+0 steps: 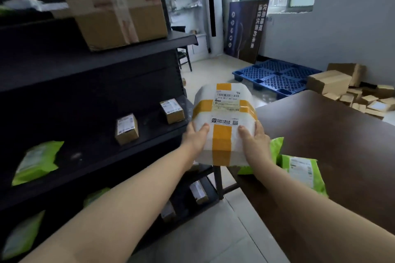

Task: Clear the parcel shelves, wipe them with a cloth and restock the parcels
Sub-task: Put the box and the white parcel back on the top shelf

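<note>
Our left hand (195, 136) and right hand (255, 141) gripped the parcel (224, 121) by its near sides, thumbs on top. The parcel was white with yellow tape and a label. We held it up in the air, between the black shelf (85, 156) and the brown table (331, 134). Two small boxes (127, 129) stood on the shelf, just left of the parcel. A green bag (301, 171) lay on the table, beside our right wrist. A big box (113, 4) sat higher up on the shelf. A blue pallet (275, 78) lay on the floor behind.
</note>
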